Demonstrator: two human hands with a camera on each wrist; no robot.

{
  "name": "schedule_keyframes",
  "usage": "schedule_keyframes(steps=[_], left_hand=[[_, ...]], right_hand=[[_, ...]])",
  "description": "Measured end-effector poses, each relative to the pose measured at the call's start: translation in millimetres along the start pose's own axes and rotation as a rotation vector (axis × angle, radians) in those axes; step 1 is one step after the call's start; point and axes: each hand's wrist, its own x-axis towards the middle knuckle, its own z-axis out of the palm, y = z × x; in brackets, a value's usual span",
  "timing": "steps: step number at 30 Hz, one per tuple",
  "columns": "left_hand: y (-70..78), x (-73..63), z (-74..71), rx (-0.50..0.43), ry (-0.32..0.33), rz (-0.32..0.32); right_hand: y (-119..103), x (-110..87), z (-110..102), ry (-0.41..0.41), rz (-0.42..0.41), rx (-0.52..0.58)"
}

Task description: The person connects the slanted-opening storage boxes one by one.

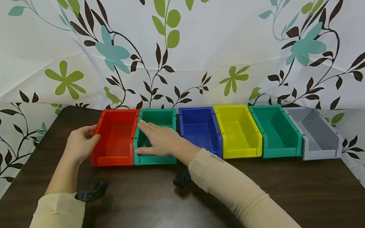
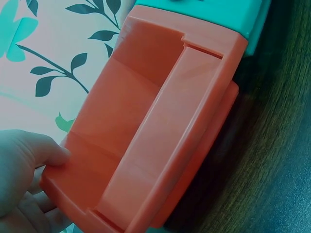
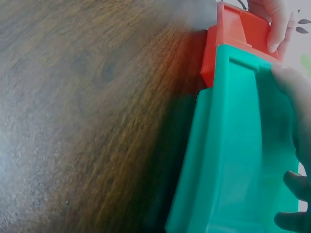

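Observation:
At the left end of a row of plastic bins, my left hand (image 1: 79,144) pinches the left wall of the red bin (image 1: 119,138). In the left wrist view its thumb (image 2: 56,154) lies over the rim, with the other fingers outside the wall. My right hand (image 1: 161,140) reaches over the green bin (image 1: 155,159) beside the red one, fingers extended. The right thumb (image 3: 294,85) touches the green bin's rim near the red bin. Both bins show bare floors where visible; the right hand hides part of the green one.
Rightward the row continues with a blue bin (image 1: 200,129), a yellow bin (image 1: 241,131), another green bin (image 1: 277,131) and a grey bin (image 1: 318,132). They stand on a dark wooden table (image 1: 148,220) against a leaf-patterned cloth (image 1: 216,54). Black wrist straps (image 1: 92,193) show on the arms.

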Motion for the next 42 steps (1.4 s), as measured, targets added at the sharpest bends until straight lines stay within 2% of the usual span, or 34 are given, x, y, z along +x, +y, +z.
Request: schedule_keyframes(steps=[6,13,18,25,30,35,39,42], left_hand=[[0.0,0.0,-0.6,0.004,-0.004,-0.015],[2.0,-2.3,0.8,0.007,0.015,-0.008],[3.3,-2.3,1.4,0.022,0.058,-0.002],[3.1,-3.3,-0.8,0.02,0.089,-0.024],[1.2,-5.8,-4.4,0.022,0.099,-0.043],[-2.3,-5.8,-7.1,0.029,0.111,-0.055],[-5.7,-4.9,-9.6,0.046,0.118,-0.055],[-7.1,-5.3,-12.6,0.059,0.128,-0.052]], right_hand=[[0,-0.7,-2,0.001,0.005,0.041],[9,-7.4,-7,0.042,0.011,0.198],[21,-21.0,-16,0.076,0.003,0.253],[39,-45.7,-29,0.104,0.005,0.255],[56,-62.1,-34,0.134,0.049,0.291],[74,-78.7,-36,0.181,0.115,0.372],[90,-92.9,-38,0.218,0.166,0.5],[101,-103.5,-43,0.215,0.218,0.626]])
